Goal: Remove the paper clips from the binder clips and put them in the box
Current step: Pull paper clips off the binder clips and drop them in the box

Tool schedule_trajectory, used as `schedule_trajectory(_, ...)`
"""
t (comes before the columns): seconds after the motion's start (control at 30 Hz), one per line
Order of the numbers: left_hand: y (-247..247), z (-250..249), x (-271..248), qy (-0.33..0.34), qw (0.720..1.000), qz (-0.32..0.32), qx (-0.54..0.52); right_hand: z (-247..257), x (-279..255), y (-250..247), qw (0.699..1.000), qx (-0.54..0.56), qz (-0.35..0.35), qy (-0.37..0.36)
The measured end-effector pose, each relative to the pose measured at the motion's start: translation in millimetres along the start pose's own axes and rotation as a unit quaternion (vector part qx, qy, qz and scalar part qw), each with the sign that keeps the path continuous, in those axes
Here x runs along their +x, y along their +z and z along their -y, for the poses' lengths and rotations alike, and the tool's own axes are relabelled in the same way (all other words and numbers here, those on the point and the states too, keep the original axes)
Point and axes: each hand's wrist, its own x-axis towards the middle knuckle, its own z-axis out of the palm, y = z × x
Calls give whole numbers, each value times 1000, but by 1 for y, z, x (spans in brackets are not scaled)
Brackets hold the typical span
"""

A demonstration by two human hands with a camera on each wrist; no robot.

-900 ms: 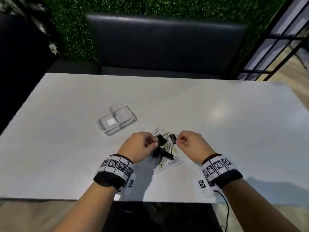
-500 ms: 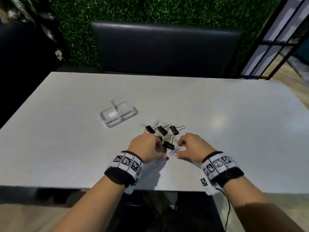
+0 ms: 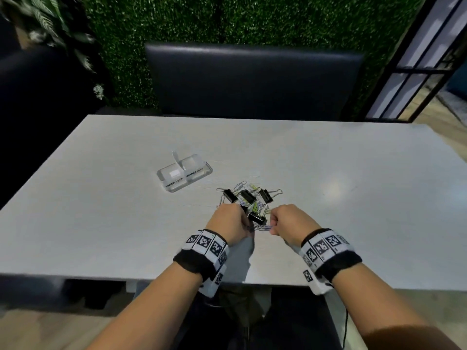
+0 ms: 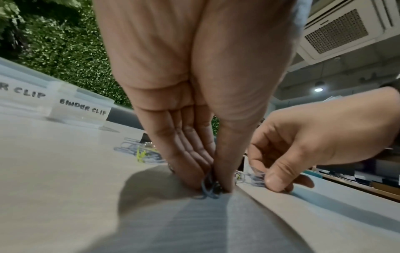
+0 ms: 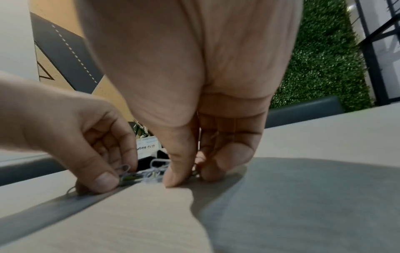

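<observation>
Black binder clips [image 3: 246, 197] tangled with coloured paper clips [image 3: 240, 185] in a small pile, clear two-compartment box [image 3: 184, 173] just left, open.

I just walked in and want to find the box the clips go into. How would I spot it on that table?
Start at the white table in front of the dark bench. Left of and beyond the heap of clips near both hands stands the clear plastic box. Unlike the black and wire clips, it is see-through, has two compartments, and bears handwritten labels, one reading BINDER CLIP.
</observation>
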Motion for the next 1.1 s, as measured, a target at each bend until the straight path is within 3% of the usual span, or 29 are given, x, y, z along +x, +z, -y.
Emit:
schedule_trajectory(0.2,-9,13,-5,-22,996,5,-86,-7,-13,-23,998,60,-17,5)
schedule_trajectory(0.4,-36,30,-11,-28,975,10,-221,28,6,-52,977,198,-67,-40)
schedule_trajectory(0.6,-102,81,-9,-82,927,-96,-352,91,55,-55,949,292,-95,-67)
schedule_trajectory(0.77,-142,134,22,-172,916,-243,-268,163,111,-48,943,316,-69,-81)
schedule_trajectory(0.9,-147,152,41,-221,919,-245,-217,205,147,-34,963,251,-61,-76)
schedule_trajectory(1.1,-145,163,53,-225,920,-262,-186,219,159,-31,973,211,-38,-86)
